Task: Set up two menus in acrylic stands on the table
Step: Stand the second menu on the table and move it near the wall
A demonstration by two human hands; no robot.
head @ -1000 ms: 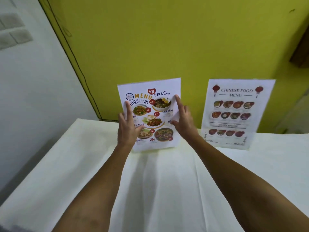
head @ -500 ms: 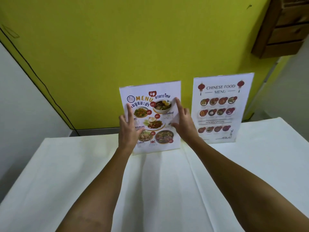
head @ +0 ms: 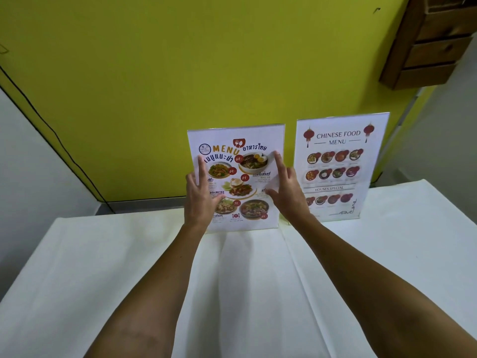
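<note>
A Thai food menu in a clear acrylic stand (head: 237,187) stands upright on the white-clothed table (head: 103,267) near its far edge. My left hand (head: 201,200) holds its left edge, with forefinger and thumb on the front. My right hand (head: 289,195) holds its right edge the same way. Just to the right, with a narrow gap, a Chinese food menu in its own acrylic stand (head: 338,166) stands upright, untouched. Both menus face me.
A yellow-green wall (head: 206,60) rises right behind the table. A wooden shelf unit (head: 433,42) hangs at the upper right, above the Chinese menu. White walls flank the table left and right. The cloth has long folds down its middle.
My view has swung to the right, bringing the wooden shelf into sight. The gap between the Thai menu stand and the Chinese one has narrowed. Both hands keep their hold.
</note>
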